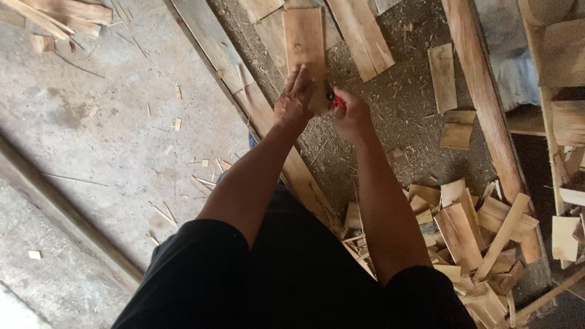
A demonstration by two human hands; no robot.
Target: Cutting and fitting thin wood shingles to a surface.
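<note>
Left hand [294,102] is flat on a short wooden board [304,42], fingers spread along its near end, pinning it to the sawdust-covered ground at the far middle of the scene. Right hand [350,116] sits just beside it, curled tight around a small red tool [339,102]; can't tell what kind. Long plank [256,103] runs diagonally under the left wrist, and there's a pile of offcuts [475,244] near right.
</note>
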